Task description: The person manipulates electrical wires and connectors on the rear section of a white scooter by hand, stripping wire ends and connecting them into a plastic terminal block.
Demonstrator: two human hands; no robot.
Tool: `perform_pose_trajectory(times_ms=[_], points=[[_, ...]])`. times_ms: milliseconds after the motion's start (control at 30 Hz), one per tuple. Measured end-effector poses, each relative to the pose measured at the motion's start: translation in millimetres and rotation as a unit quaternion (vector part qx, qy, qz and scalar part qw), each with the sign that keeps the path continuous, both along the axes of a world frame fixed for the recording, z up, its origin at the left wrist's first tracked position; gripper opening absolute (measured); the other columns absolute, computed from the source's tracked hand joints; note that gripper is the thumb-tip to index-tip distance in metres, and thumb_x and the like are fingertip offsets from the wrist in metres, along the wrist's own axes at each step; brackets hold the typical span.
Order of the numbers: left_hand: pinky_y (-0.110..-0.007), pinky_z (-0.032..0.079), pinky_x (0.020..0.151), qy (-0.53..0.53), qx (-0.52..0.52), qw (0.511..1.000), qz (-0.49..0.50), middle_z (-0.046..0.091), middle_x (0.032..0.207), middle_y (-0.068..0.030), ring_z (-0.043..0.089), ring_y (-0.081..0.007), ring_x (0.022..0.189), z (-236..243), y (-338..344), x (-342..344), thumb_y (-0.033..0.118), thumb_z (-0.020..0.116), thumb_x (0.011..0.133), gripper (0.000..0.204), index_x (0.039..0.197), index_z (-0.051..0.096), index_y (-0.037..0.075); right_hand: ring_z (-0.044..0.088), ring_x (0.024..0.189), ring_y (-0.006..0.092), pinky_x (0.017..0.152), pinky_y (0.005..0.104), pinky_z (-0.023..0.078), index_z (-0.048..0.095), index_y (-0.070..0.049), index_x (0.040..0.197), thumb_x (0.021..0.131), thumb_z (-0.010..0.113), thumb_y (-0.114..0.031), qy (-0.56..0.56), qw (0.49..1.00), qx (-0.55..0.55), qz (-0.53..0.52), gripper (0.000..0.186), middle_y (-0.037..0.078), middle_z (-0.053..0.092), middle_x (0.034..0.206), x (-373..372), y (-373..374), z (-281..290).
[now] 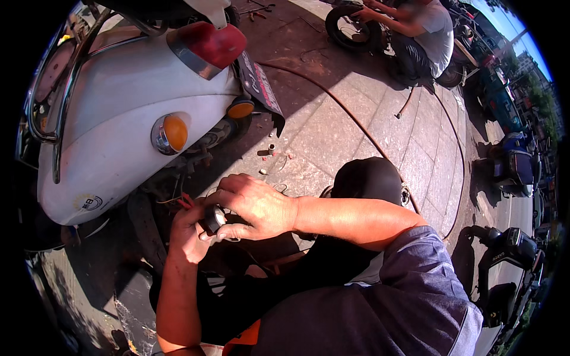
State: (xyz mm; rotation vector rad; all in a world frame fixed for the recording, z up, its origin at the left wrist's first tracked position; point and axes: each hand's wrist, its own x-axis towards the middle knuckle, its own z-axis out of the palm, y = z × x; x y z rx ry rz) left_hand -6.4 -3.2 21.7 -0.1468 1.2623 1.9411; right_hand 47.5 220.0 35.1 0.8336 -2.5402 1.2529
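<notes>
My right hand point(252, 204) is curled round a small black round piece with a pale face, which looks like a roll of tape point(215, 218). Close against it, my left hand point(189, 234) is closed, its fingertips meeting those of the right. Red wires point(186, 200) stick up beside the left fingers, and a thin pale wire runs from there toward the scooter. Just beyond my hands stands a white scooter point(113, 113) with orange indicator lamps point(176, 133) and a red tail lamp point(217, 47). What lies inside my left grip is mostly hidden.
A brown hose point(332, 98) crosses the paving. Small loose parts point(271, 149) lie near the scooter's rear, and tools point(258, 10) lie farther back. At the far right a co-worker point(430, 35) crouches holding a wheel point(351, 28). Parked scooters point(512, 163) line the right side.
</notes>
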Motion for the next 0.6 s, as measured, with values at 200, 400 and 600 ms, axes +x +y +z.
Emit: perform_pose_trajectory(times_ms=[200,400,600], points=[[-0.025,0.048,0.058,-0.057,0.095,0.993,-0.045,0.071,0.093,-0.0046,0.062,-0.0100,0.072,-16.3,-15.0,-9.1,0.020,0.051,0.109,0.025,0.114,0.068,0.002,0.065,0.100,0.0449,0.090,0.0536,0.052,0.063,0.002,0.136,0.095,0.077,-0.044,0.002,0.999,-0.018,-0.049,0.063,0.020,0.065,0.104,0.0,-7.5,-12.5],[-0.020,0.040,0.050,-0.074,0.079,0.994,0.007,0.071,0.102,-0.0040,0.061,-0.0068,0.073,-12.4,-9.4,-4.9,0.011,0.052,0.107,0.022,0.117,0.070,0.002,0.069,0.100,0.0437,0.088,0.0501,0.057,0.064,-0.006,0.140,0.104,0.067,-0.029,-0.073,0.995,-0.059,-0.028,0.043,0.019,0.065,0.105,1.8,-8.7,-5.2],[-0.018,0.039,0.049,-0.082,0.048,0.995,0.011,0.070,0.102,-0.0011,0.062,-0.0058,0.077,-0.9,4.4,-2.0,0.013,0.054,0.107,0.021,0.120,0.068,0.005,0.069,0.097,0.0447,0.087,0.0516,0.056,0.060,-0.006,0.141,0.102,0.068,-0.024,-0.049,0.996,-0.058,-0.055,0.043,0.019,0.066,0.108,2.3,-4.5,-3.9]])
